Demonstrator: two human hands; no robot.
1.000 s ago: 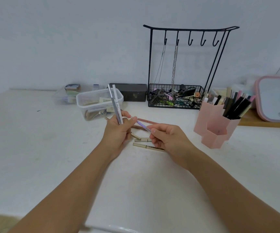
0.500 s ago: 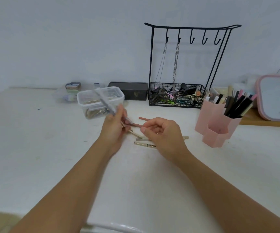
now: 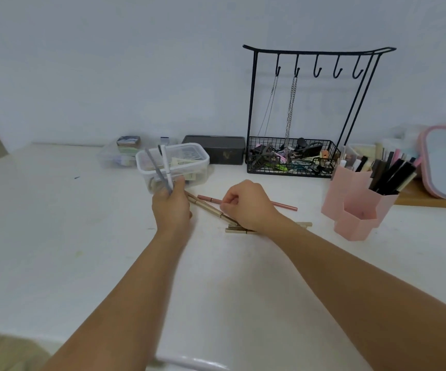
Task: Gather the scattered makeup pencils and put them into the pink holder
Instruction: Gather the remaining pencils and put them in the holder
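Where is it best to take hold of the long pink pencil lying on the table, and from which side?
Probably pinch the pink pencil from above at its bare right half: it lies flat, and that end pokes out clear of the right hand.

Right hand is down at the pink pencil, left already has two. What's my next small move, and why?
Probably lift the pink pencil off the table and pass it to the left hand. The right hand pinches it already, the left hand grips two pencils upright, and gold pencils are not yet gathered.

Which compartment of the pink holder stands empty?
The low front one: the pink holder shows a bare hollow there, while dark pencils fill the taller one behind.
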